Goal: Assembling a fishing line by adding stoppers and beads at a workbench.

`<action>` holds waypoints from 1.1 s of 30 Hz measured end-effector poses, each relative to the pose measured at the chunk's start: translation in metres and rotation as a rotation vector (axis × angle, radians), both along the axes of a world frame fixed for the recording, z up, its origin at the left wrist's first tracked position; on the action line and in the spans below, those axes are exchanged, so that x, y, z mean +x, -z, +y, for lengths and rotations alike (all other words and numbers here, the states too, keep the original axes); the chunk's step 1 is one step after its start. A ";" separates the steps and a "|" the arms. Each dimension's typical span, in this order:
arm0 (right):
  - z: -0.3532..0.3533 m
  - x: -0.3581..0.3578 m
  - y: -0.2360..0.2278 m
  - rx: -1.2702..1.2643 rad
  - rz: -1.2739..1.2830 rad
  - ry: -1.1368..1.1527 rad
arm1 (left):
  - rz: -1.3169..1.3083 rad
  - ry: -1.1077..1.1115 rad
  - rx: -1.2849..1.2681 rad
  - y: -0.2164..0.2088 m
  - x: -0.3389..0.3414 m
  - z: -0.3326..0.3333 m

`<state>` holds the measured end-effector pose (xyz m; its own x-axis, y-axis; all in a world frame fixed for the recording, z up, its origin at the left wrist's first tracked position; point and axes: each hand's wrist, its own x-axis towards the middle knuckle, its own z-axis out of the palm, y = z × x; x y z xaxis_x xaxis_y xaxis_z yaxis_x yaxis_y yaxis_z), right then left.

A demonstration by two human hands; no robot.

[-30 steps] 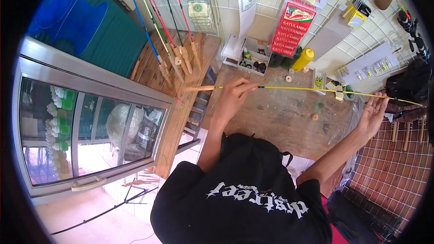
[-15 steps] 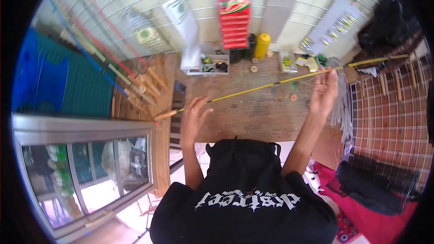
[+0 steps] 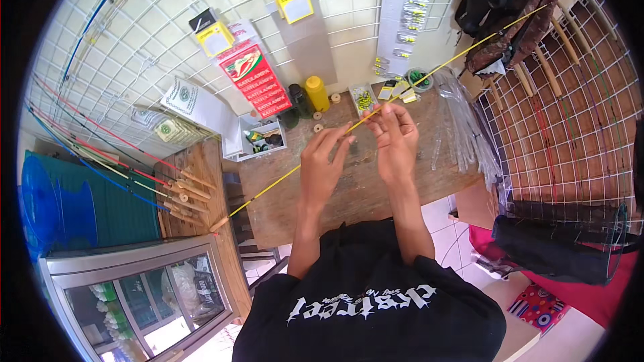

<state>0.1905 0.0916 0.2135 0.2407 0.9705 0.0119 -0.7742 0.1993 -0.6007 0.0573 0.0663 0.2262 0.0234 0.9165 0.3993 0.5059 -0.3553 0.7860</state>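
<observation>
Yellow rod (image 3: 363, 120), one, slanted above worktop (image 3: 275, 211); our left hand (image 3: 323, 159) and right hand (image 3: 396, 142), fingers gripping it.

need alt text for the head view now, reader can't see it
A person's left hand and right hand hold a slanted yellow rod over a wooden table. A yellow bottle stands at the table's back; other rods with wooden handles sit at left.
</observation>
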 end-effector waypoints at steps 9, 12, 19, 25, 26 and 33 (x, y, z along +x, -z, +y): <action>0.019 0.026 -0.002 -0.003 0.075 -0.090 | -0.070 -0.063 -0.069 0.003 0.018 0.012; 0.022 0.028 -0.002 -0.014 0.139 -0.146 | -0.078 -0.114 -0.062 0.001 0.021 0.012; 0.033 0.037 0.006 -0.002 0.109 -0.091 | -0.052 -0.111 -0.056 0.008 0.025 0.017; 0.034 0.036 0.002 0.022 0.060 -0.069 | -0.054 -0.160 -0.077 0.007 0.026 0.019; 0.034 0.035 0.002 0.027 0.067 -0.063 | -0.052 -0.160 -0.072 0.006 0.026 0.018; 0.037 0.035 0.006 -0.004 0.124 -0.108 | -0.039 -0.155 -0.072 0.005 0.026 0.019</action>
<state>0.2257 0.1282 0.2076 0.1340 0.9909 -0.0150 -0.8592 0.1086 -0.4999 0.0830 0.0855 0.2210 -0.1349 0.9343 0.3300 0.5193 -0.2169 0.8266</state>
